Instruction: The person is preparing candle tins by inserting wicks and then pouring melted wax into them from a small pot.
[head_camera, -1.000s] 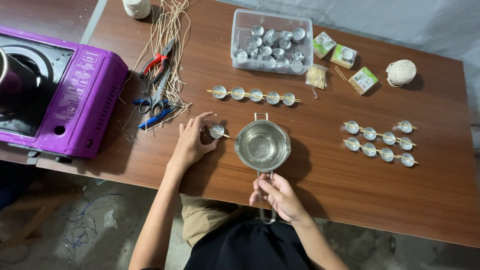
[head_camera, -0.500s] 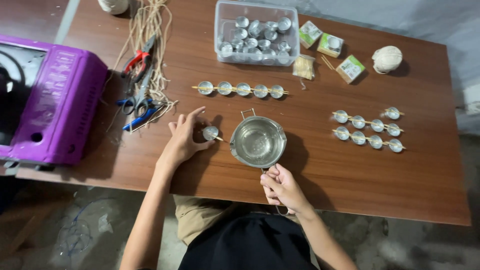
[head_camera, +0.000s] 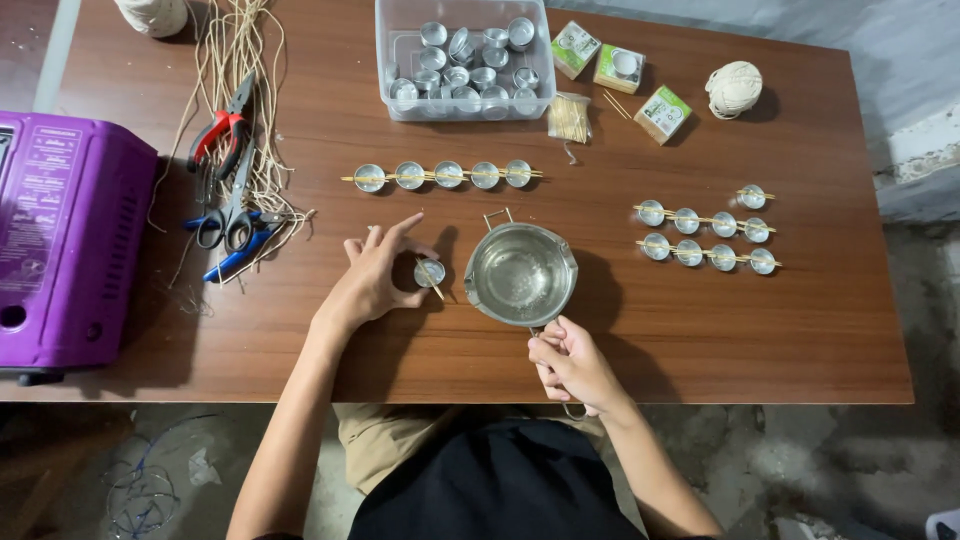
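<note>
Your left hand (head_camera: 375, 275) lies palm-down on the wooden table (head_camera: 700, 340), forearm running in from seven o'clock, fingers fanned and the index lifted toward twelve. Thumb and middle finger pinch a small metal tealight cup (head_camera: 429, 272) that sits on the table with a thin wooden stick (head_camera: 433, 279) laid across its rim. The cup sits just at nine o'clock of the small steel pot (head_camera: 521, 273), close to its wall but apart from it.

Your right hand (head_camera: 570, 365) is curled shut around the pot's handle at the table's near edge — knuckles up, wrist coming from five o'clock. Whether the pot rests on the table or is raised cannot be told.

At twelve o'clock of the pot lies a row of five cups on sticks (head_camera: 440, 175), and beyond it a clear plastic tub of empty cups (head_camera: 462, 60). At three o'clock are two more rows of cups (head_camera: 705, 235). At nine o'clock — a purple portable stove (head_camera: 60, 240), with scissors (head_camera: 232, 215) and red-handled pliers (head_camera: 222, 130) on loose wick strands (head_camera: 235, 60).
</note>
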